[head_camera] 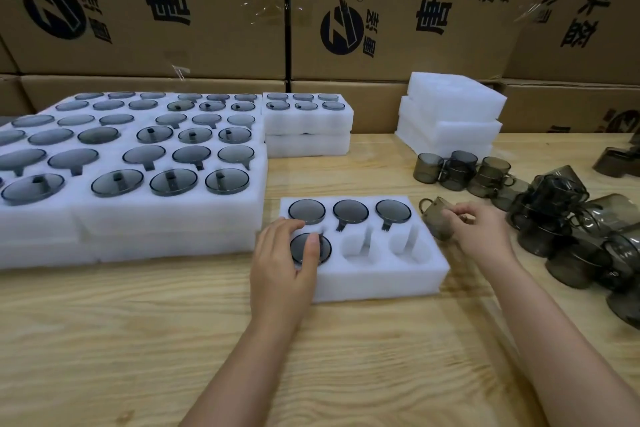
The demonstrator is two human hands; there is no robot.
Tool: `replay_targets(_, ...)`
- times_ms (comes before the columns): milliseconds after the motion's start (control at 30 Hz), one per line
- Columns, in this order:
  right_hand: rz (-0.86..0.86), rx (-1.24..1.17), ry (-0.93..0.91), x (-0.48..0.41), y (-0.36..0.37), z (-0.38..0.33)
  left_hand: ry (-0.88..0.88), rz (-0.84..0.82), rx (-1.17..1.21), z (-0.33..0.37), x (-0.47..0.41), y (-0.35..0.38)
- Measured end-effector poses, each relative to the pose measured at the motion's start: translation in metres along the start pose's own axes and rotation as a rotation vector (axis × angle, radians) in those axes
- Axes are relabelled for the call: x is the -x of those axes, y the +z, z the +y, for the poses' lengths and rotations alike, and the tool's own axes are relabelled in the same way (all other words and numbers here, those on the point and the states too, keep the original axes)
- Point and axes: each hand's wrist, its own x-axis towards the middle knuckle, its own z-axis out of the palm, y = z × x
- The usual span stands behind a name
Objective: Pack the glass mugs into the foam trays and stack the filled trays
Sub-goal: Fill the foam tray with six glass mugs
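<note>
A white foam tray [374, 279] lies on the wooden table in front of me. Its three back slots hold smoky glass mugs bottom up, and the front left slot holds another mug [304, 248]. My left hand [284, 263] rests on that mug, fingers and thumb curved around its base. The two other front slots [356, 246] are bare foam. My right hand [481, 229] holds a loose brown glass mug [436, 215] on its side just past the tray's right edge, its handle pointing left.
Filled foam trays [166, 208] cover the left of the table in stacked rows, with a smaller filled stack [308, 121] behind. Bare foam trays [450, 114] are piled at the back right. Several loose mugs [561, 218] crowd the right side. Cardboard boxes [207, 10] wall the back.
</note>
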Motion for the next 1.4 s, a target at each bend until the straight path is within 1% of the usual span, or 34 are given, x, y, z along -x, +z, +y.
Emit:
replay_targets(100, 0.112, -0.178, -0.011, 0.030, -0.009, -0.016, -0.006, -0.009, 0.006, 0.001, 0.001, -0.001)
replay_targets(200, 0.179, -0.282, -0.126, 0.058, -0.017, -0.047, -0.010, -0.014, 0.009, 0.001, 0.001, -0.001)
replay_targets(267, 0.139, -0.328, -0.195, 0.076, -0.013, -0.070, -0.016, -0.022, 0.011, 0.001, 0.001, -0.002)
replay_targets(367, 0.061, -0.361, -0.251, 0.101, 0.006, -0.089, -0.015, -0.026, 0.025, 0.002, 0.001, -0.002)
replay_targets(500, 0.015, -0.298, -0.296, 0.115, 0.033, -0.089, 0.060, -0.009, 0.061, 0.006, 0.002, -0.006)
replay_targets(600, -0.019, -0.284, -0.294, 0.117, 0.045, -0.085, 0.212, 0.015, 0.049, 0.007, 0.007, -0.008)
replay_targets(700, 0.031, -0.238, -0.342, 0.118, 0.053, -0.084, 0.348, 0.008, -0.027, 0.008, 0.009, -0.007)
replay_targets(800, 0.070, -0.190, -0.369, 0.119, 0.059, -0.084, 0.410, -0.037, -0.142, 0.008, 0.009, -0.006)
replay_targets(867, 0.055, -0.161, -0.365, 0.118, 0.059, -0.081, 0.429, -0.068, -0.209, 0.008, 0.009, -0.005)
replay_targets(933, -0.026, -0.098, -0.366, 0.117, 0.056, -0.075, 0.428, -0.101, -0.256, 0.008, 0.009, -0.005)
replay_targets(1000, -0.124, -0.025, -0.414, 0.115, 0.052, -0.069, 0.419, -0.120, -0.291, 0.008, 0.008, -0.005)
replay_targets(1033, -0.143, 0.003, -0.446, 0.115, 0.050, -0.067, 0.410, -0.123, -0.303, 0.008, 0.008, -0.005)
replay_targets(1100, -0.134, 0.075, -0.474, 0.115, 0.047, -0.065, 0.390, -0.122, -0.321, 0.007, 0.008, -0.005)
replay_targets(1267, -0.169, 0.204, -0.416, 0.112, 0.042, -0.068, 0.381, -0.100, -0.360, 0.011, 0.010, -0.004)
replay_targets(1300, -0.192, 0.185, -0.398, 0.112, 0.040, -0.068, 0.390, -0.085, -0.375, 0.013, 0.010, -0.005)
replay_targets(1333, -0.210, 0.116, -0.370, 0.112, 0.037, -0.070, 0.402, -0.066, -0.389, 0.016, 0.010, -0.005)
replay_targets(1400, -0.177, -0.078, -0.319, 0.109, 0.030, -0.074, 0.407, -0.019, -0.387, 0.025, 0.006, -0.005)
